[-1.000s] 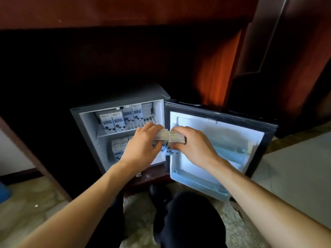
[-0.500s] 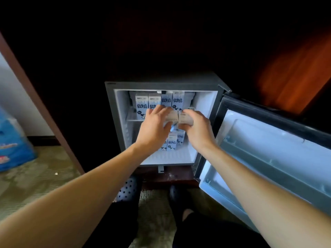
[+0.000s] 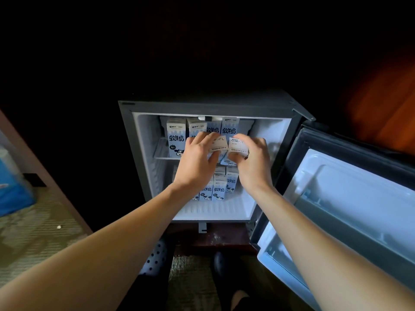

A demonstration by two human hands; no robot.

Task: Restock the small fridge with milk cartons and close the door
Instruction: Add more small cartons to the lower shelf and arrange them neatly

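two milk cartons up at the mouth of the fridge (image 3: 208,106), side by side and nearly touching. the first carton (image 3: 219,144) is gripped by the left hand (image 3: 196,162), fingers curled over it. the second carton (image 3: 238,146) is held the same way in the right hand (image 3: 254,167). just beyond the fingertips stands the upper row (image 3: 176,138), upright and packed close on the upper shelf (image 3: 160,153). below the wrists, the lower cartons (image 3: 219,190) stand on the fridge floor. the risk as i read it: little free room behind those fingers, so a firm push could topple an upright carton or leave a new one hanging off the shelf edge. out to the right of the right hand, the door (image 3: 359,198) hangs wide open, and a carton sticking out would block it closing.
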